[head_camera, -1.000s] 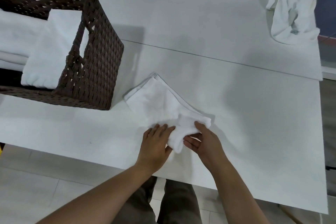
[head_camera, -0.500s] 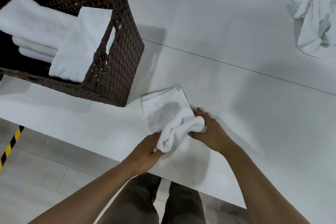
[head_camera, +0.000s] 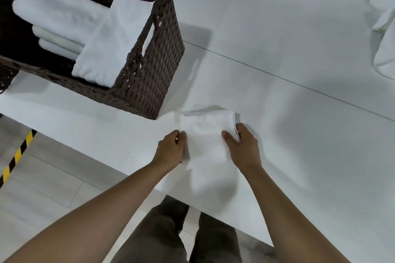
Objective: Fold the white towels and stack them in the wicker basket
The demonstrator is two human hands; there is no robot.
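On the surface (head_camera: 299, 134), near its front edge and just beside the wicker basket (head_camera: 154, 74): folded towel (head_camera: 205, 134), left edge gripped by the left hand (head_camera: 171, 148), right edge pinched by the right hand (head_camera: 243, 147). In the basket: stacked towels (head_camera: 115, 38). Far right: crumpled towel (head_camera: 384, 38).

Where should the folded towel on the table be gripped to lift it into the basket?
By its left and right edges, one hand from each side, thumb on top. The folded towel lies flat in loose layers, so a one-sided grip may let it unfold. The left hand and right hand sit there.
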